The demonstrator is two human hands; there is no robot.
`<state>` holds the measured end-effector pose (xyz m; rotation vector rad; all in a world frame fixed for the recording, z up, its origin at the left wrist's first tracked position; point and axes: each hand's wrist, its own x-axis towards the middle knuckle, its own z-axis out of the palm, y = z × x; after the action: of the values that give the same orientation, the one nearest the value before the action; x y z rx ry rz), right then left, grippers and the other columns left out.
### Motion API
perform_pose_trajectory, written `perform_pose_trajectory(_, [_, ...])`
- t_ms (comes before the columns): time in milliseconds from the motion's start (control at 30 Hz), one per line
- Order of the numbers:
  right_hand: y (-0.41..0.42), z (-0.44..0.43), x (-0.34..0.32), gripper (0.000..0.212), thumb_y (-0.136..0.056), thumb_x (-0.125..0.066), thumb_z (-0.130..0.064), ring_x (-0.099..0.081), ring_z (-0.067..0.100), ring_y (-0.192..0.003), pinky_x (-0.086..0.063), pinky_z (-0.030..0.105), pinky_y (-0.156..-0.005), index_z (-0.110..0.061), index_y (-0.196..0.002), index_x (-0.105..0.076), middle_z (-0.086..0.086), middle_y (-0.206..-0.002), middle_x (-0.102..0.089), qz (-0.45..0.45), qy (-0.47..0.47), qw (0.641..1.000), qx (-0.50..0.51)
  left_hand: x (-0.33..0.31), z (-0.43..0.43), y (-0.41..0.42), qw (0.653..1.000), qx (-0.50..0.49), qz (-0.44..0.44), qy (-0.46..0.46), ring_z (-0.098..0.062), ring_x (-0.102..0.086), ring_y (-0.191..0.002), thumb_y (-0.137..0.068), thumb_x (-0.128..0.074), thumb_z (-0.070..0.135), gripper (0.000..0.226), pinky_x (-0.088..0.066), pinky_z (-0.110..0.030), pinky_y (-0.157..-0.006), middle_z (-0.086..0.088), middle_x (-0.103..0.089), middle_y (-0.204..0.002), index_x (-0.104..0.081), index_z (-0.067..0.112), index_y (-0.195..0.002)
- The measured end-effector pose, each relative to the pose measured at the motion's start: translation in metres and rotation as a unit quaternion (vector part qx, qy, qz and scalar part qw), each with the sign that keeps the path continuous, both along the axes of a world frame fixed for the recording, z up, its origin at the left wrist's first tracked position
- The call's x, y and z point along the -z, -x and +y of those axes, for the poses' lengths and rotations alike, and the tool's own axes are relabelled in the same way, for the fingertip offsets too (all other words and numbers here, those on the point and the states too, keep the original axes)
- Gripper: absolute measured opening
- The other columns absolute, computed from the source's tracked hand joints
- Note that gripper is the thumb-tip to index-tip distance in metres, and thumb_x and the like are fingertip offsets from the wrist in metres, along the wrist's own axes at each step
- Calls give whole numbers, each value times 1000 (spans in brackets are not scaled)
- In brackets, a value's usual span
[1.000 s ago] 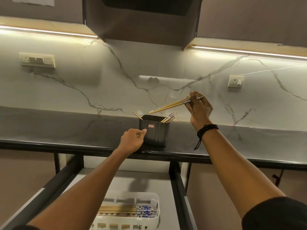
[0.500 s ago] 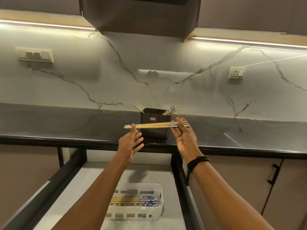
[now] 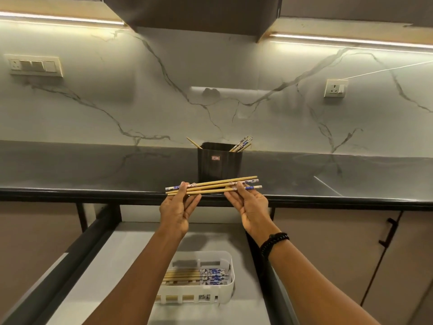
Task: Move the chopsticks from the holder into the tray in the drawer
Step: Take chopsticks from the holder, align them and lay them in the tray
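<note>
A small bundle of bamboo chopsticks (image 3: 213,186) with blue-patterned ends lies level between my hands, just in front of the counter edge. My left hand (image 3: 179,208) pinches the bundle's left end and my right hand (image 3: 251,205) pinches its right end. Behind them on the counter stands the black holder (image 3: 219,164) with a few chopsticks (image 3: 242,144) still sticking out. Below, in the open drawer (image 3: 112,266), sits the white tray (image 3: 228,290) holding several chopsticks (image 3: 199,275) laid side by side.
The dark counter (image 3: 93,170) runs left to right with a marble backsplash behind. The drawer's dark side rails (image 3: 77,254) flank the tray. A cabinet door with a black handle (image 3: 389,233) is at the right. Wall sockets (image 3: 335,88) sit above.
My right hand lifted chopsticks out of the holder and brought them down in front of the counter. My left hand let go of the holder and took the bundle's other end.
</note>
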<state>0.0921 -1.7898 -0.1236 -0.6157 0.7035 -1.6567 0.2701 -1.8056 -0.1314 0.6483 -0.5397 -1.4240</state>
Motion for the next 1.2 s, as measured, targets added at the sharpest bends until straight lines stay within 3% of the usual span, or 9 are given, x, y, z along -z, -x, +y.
perform_pose_trajectory(200, [31,4,-6,11,-95,-59,-10,-76,23,-84,-63,34,-71,-3,-103,-63,13,-88,-76,39,19,999,28,-5,-3,-27,995,-77,-53,25,-24,-71,-97,-94,-58,23,21,-58,-39,-83,-14,-72,-104,-65,7,-107])
perform_pose_trajectory(333, [47,6,-7,19,-97,-57,-14,-75,18,-84,-63,30,-71,-5,-113,-61,12,-94,-71,150,19,988,30,-17,-1,-37,978,-146,-121,92,-20,-71,-91,-96,-55,24,16,-56,-42,-87,-11,-72,-95,-62,12,-102])
perform_pose_trajectory(433, [43,7,-6,13,-98,-55,-13,-76,18,-81,-61,27,-68,-9,-108,-62,11,-91,-73,203,34,979,12,-24,7,-27,951,-178,-174,180,-17,-68,-66,-97,-53,26,13,-60,-36,-72,-5,-63,-77,-59,14,-96])
perform_pose_trajectory(533, [32,8,-7,15,-97,-55,-12,-75,19,-83,-61,28,-69,-7,-109,-64,9,-90,-74,246,49,968,-10,-26,13,-13,911,-177,-253,275,-15,-57,-57,-99,-49,20,14,-58,-30,-58,-4,-55,-71,-59,11,-101])
perform_pose_trajectory(633, [21,10,-7,14,-96,-57,-12,-74,19,-85,-61,28,-72,-8,-107,-66,10,-92,-72,285,56,957,-22,-20,15,6,861,-132,-382,308,-8,-47,-59,-100,-44,19,21,-45,-18,-51,-1,-52,-76,-60,16,-114])
perform_pose_trajectory(733, [13,15,-4,15,-94,-60,-15,-73,20,-86,-60,26,-73,-7,-105,-66,11,-92,-72,293,74,952,-41,-7,14,23,825,-76,-489,273,-6,-51,-74,-101,-44,16,33,-47,-18,-62,-3,-53,-94,-51,16,-133])
perform_pose_trajectory(867, [2,20,-4,14,-90,-65,-15,-75,19,-85,-60,24,-67,-7,-100,-68,12,-95,-76,297,95,949,-46,2,19,29,822,-55,-505,257,-21,-62,-97,-97,-52,9,37,-58,-31,-80,-11,-52,-115,-53,12,-133])
perform_pose_trajectory(1067, [-2,20,0,14,-89,-68,-11,-76,22,-87,-60,25,-68,-9,-102,-69,9,-93,-78,315,117,941,-38,2,24,27,816,-131,-496,267,-16,-70,-83,-82,-73,9,44,-59,-34,-81,-8,-73,-95,-62,6,-124])
perform_pose_trajectory(1200, [-2,18,3,15,-88,-69,-13,-76,23,-90,-61,26,-71,-13,-102,-70,9,-95,-78,309,109,944,-46,2,25,26,820,-136,-479,282,-12,-72,-82,-77,-78,10,43,-58,-25,-79,-6,-75,-93,-66,7,-118])
